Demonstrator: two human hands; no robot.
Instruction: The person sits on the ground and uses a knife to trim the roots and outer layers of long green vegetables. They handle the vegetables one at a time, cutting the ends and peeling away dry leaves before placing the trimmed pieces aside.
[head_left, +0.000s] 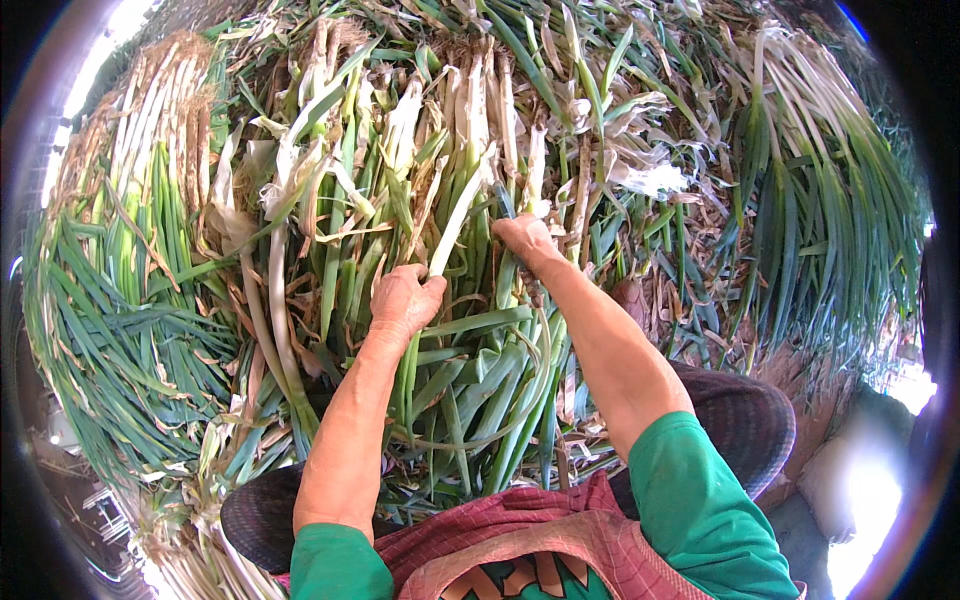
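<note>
My left hand (409, 300) is closed around a Welsh onion stalk (456, 223), whose white shank slants up and to the right. The stalk's green leaves run down below the hand. In my right hand (527, 241) is a slim dark tool, apparently an air blow gun (504, 199), with its tip close to the upper end of the stalk. A metal fitting (533, 289) shows below the right hand, and from it a pale hose (546, 367) curves down and left across the leaves. Unpeeled Welsh onions (474, 105) with dry outer skins lie under and beyond both hands.
At the left lies a heap of Welsh onions with roots and dry skins (161, 112). Cleaner, white-shanked Welsh onions (821, 150) are piled at the right. Stripped skins (649, 176) litter the space between. My knees, in dark checked cloth (739, 420), flank a red apron (517, 517).
</note>
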